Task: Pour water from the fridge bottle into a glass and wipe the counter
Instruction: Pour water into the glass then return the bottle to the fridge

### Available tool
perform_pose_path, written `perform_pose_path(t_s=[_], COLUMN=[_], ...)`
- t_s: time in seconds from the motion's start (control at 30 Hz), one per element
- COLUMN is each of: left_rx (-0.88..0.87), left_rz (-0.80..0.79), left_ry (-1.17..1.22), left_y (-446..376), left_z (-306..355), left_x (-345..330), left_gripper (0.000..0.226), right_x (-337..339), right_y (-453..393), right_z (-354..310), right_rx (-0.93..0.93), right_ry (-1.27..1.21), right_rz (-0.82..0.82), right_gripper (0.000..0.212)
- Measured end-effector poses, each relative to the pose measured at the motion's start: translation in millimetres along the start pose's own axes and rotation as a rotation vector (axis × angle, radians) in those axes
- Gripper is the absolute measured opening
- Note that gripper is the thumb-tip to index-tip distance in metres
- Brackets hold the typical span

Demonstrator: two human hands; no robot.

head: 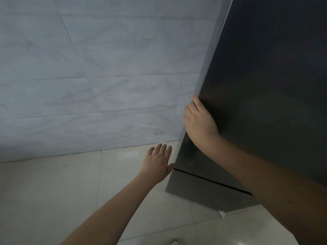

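Gripping the left edge of the dark fridge door [265,76], our right hand [199,121] curls its fingers around it; our left hand [157,162] hovers beside it, fingers straight and slightly apart.

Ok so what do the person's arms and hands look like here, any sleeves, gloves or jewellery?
Both forearms are bare as far as the view reaches: no sleeve shows. The left hand and the right hand wear no gloves, and no ring, watch or bracelet is visible on either hand or wrist. Fingernails look short and unpainted.
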State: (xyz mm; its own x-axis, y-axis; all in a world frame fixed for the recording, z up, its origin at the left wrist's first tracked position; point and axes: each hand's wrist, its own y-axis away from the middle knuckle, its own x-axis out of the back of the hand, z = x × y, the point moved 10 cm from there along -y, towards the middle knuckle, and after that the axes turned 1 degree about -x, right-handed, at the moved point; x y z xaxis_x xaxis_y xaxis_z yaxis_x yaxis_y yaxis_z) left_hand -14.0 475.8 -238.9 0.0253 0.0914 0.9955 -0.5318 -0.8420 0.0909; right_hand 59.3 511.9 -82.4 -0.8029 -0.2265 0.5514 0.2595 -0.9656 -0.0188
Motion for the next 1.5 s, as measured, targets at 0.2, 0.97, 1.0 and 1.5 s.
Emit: perform_pose_path(t_s=[0.2, 0.97, 1.0, 1.5], left_rx=[-0.054, -0.249, -0.275, -0.711], left_rz=[-0.013, -0.164, -0.155, -0.061], left_ry=[0.185, 0.482, 0.452, 0.14], left_y=[-8, 1, 5, 109], left_z=[23, 37, 37, 83], left_x=[-7, -6, -6, -1], left_gripper=[0.075, 0.089, 0.089, 0.076], right_x=[3, 40, 42, 71], right_y=[1, 51, 55, 171], right_z=[2, -15, -16, -42], right_rx=[-0.03, -0.058, -0.057, -0.365], right_ry=[-0.05, -0.161, -0.168, -0.412], right_rz=[0.023, 0.101, 0.103, -0.142], right_gripper=[0.041, 0.048, 0.048, 0.028])
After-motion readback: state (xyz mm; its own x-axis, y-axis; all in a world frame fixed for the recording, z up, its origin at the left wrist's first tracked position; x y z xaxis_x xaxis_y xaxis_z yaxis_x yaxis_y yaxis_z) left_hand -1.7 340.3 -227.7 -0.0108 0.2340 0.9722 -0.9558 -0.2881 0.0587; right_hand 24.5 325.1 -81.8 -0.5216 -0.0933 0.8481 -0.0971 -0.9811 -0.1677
